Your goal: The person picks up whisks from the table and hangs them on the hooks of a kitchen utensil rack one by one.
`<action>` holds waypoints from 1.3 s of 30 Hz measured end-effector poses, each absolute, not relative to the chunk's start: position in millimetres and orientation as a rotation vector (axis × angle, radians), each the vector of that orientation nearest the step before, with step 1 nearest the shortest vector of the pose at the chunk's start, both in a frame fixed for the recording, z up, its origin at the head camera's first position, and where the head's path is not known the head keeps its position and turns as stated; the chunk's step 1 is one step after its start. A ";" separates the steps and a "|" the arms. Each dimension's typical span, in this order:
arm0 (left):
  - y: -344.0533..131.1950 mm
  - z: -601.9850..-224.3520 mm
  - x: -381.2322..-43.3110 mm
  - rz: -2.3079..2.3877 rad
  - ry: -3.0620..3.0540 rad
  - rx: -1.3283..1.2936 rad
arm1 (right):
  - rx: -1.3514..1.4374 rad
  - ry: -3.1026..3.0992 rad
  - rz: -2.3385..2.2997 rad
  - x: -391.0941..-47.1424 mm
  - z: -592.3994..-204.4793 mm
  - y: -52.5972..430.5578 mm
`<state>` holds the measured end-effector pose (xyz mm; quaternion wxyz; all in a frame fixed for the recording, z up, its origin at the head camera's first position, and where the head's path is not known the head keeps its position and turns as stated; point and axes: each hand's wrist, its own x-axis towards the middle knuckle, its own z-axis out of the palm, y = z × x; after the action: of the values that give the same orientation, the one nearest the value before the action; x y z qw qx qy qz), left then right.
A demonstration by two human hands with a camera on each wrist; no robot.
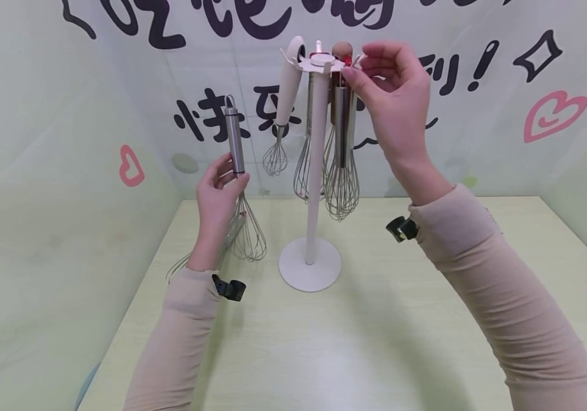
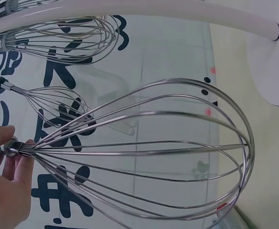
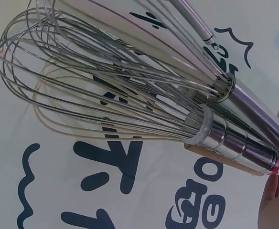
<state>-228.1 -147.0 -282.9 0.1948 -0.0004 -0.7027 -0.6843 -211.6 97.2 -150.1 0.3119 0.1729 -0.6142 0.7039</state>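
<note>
My left hand (image 1: 218, 185) grips a steel-handled whisk (image 1: 234, 140) near the base of its wires. It is upright, loop at the top and wire head hanging down; those wires (image 2: 144, 152) fill much of the left wrist view. My right hand (image 1: 398, 94) is at the top of a white hanging stand (image 1: 315, 165), thumb and fingers curled about the upper end of a hanging whisk (image 1: 352, 120); their exact contact is partly hidden. In the right wrist view, fingertips (image 3: 275, 188) lie beside the red end of a steel whisk handle (image 3: 244, 148).
Several whisks hang from the stand, among them a small white-handled whisk (image 1: 288, 91) on the left. Another whisk (image 1: 233, 231) lies on the pale table (image 1: 376, 342) behind my left wrist. A printed cloth backdrop (image 1: 478, 154) stands behind.
</note>
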 end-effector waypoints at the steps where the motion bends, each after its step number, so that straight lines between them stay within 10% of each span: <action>1: -146.1 -281.3 -227.1 -1.916 -1.969 -0.011 | 0.455 -1.619 1.855 -212.7 -150.3 98.3; 39: -123.6 -237.8 -203.1 -1.872 -1.935 -0.244 | 0.427 -1.755 1.873 -221.3 -149.1 103.7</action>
<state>-203.1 -123.6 -237.8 0.2173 -0.0882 -0.6985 -0.6761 -221.3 103.7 -149.1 0.2664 0.1582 -0.6502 0.6938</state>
